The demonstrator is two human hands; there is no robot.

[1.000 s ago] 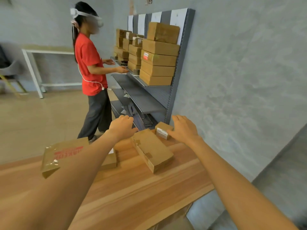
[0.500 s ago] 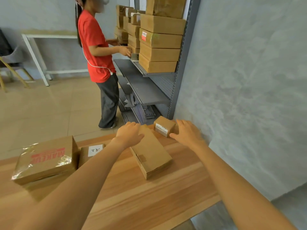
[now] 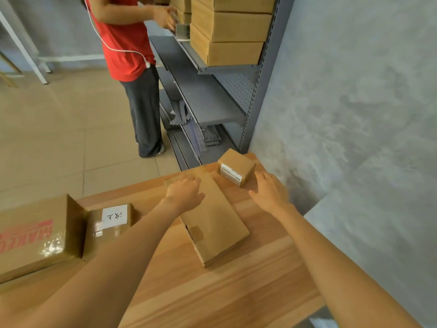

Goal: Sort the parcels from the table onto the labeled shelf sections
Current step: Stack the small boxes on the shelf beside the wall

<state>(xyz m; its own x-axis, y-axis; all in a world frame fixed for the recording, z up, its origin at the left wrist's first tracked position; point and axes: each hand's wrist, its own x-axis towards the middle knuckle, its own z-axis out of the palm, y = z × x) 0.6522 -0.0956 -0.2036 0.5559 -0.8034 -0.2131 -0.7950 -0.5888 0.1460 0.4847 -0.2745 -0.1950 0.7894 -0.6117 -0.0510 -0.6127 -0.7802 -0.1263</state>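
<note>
A long flat cardboard parcel (image 3: 212,223) lies on the wooden table (image 3: 236,292), pointing away from me. My left hand (image 3: 183,191) rests on its far left end with fingers spread. A small cardboard box (image 3: 236,168) with a white label stands at the table's far corner. My right hand (image 3: 269,191) hovers open just to the right of it, fingers near its side. At the left are a taped parcel (image 3: 107,227) with a handwritten label and a large box (image 3: 33,235) with red print. The grey shelf unit (image 3: 212,105) stands beyond the table.
A person in a red shirt (image 3: 127,43) stands at the shelf, hands on its upper level. Stacked cardboard boxes (image 3: 229,31) fill the upper shelf; the middle shelf is bare. A grey wall (image 3: 354,91) runs along the right. A white table leg (image 3: 21,46) stands far left.
The view has tilted down and closer to the table. My left hand has settled onto the long parcel's far end. My right hand has shifted beside the small box.
</note>
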